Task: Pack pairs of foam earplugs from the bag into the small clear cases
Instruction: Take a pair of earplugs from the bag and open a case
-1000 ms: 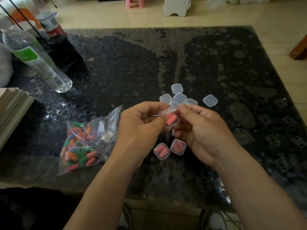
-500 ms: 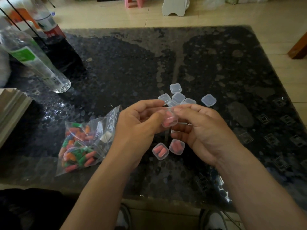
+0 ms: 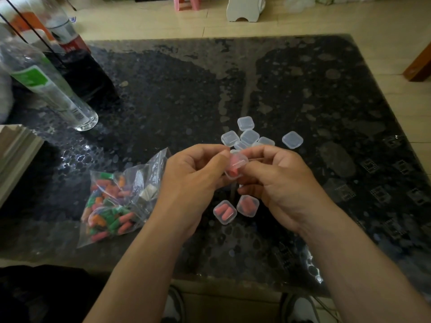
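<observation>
Both hands pinch one small clear case (image 3: 235, 165) with pink earplugs inside, held above the dark table (image 3: 163, 108). My left hand (image 3: 193, 180) grips its left side, my right hand (image 3: 277, 183) its right side, thumbs pressing on the lid. Below them two closed cases with pink earplugs lie on the table, one (image 3: 224, 212) left of the other (image 3: 248, 205). Several empty clear cases (image 3: 249, 136) cluster beyond the hands, and one (image 3: 292, 139) lies apart at the right. A clear bag of coloured earplugs (image 3: 112, 203) rests to the left.
A clear plastic bottle (image 3: 46, 87) with a green label stands at the left, with a red-labelled bottle (image 3: 67, 36) behind it. A stack of pale boards (image 3: 14, 155) juts in at the left edge. The table's front edge runs near my body.
The case's lid stood open a second ago; it has come down onto the case between my fingers. Both hands stay in about the same place.
</observation>
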The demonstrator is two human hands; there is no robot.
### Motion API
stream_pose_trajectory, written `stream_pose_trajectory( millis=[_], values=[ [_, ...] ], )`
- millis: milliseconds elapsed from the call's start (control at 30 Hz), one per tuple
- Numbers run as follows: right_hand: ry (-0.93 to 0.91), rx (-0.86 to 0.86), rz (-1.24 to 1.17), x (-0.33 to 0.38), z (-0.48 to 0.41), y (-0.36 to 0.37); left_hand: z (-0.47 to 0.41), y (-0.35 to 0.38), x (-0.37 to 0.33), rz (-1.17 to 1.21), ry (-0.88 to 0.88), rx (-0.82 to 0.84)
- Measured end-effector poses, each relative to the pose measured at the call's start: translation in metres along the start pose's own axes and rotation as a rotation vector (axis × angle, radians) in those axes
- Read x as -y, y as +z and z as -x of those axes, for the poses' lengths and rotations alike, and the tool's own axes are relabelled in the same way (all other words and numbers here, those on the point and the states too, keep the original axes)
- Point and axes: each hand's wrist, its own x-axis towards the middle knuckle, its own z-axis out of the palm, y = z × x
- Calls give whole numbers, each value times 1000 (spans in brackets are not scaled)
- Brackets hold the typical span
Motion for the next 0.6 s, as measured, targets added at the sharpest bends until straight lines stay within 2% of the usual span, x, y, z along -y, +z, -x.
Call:
stream_pose_trajectory(
  millis=[233,333,600],
  values=[
    [38,-4,-117,7,3,0,0,-1,0,-23,32,-11],
    [-5,34,-44,1,2,0,0,0,-1,-18,40,-8],
    [-90,-19,93,-4,1,2,0,-1,-4,-79,56,-57]
  ],
)
